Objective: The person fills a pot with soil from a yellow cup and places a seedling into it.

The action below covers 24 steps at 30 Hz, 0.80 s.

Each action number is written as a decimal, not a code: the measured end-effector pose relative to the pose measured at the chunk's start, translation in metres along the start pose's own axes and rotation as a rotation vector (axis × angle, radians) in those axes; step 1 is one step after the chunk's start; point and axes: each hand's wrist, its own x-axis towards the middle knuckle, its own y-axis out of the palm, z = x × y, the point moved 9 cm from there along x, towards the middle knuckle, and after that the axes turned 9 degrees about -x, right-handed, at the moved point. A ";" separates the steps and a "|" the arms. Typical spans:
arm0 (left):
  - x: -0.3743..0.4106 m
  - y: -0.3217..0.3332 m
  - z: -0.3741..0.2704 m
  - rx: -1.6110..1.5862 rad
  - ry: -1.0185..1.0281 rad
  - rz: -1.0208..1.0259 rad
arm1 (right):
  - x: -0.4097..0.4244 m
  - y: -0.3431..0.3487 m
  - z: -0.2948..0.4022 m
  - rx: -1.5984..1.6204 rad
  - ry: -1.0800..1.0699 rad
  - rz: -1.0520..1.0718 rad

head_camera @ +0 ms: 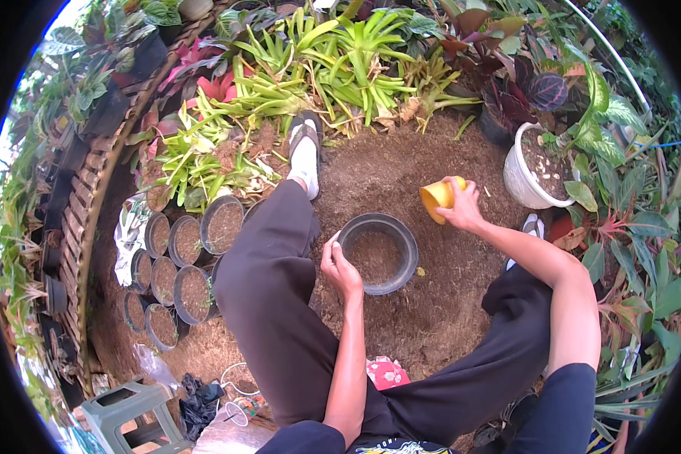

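Note:
A round black plastic pot (410, 255) stands on the brown soil (442, 306) between the legs, with soil inside it. My left hand (342, 269) is at the pot's left side, its fingertips near or against the rim. Up and to the right of the pot, my right hand (463, 203) grips a yellow plastic cup (438, 198), tilted with its mouth towards the lower left, low over the soil. How much the cup holds cannot be told.
Several soil-filled black pots (194, 295) stand at the left. Uprooted green plants (369, 62) lie heaped ahead. A white pot (516, 170) leans at the right, near the right foot. A grey-green plastic stool (122, 403) and a black plastic bag (197, 406) are at the lower left.

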 end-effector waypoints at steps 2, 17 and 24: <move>0.001 0.001 0.000 -0.001 0.001 0.003 | -0.007 0.028 0.008 0.033 0.017 0.075; 0.001 -0.001 0.003 0.011 0.013 -0.018 | -0.045 0.055 -0.007 0.869 0.311 0.686; 0.001 -0.001 -0.002 0.027 0.056 -0.015 | -0.047 -0.044 0.016 0.902 0.095 0.604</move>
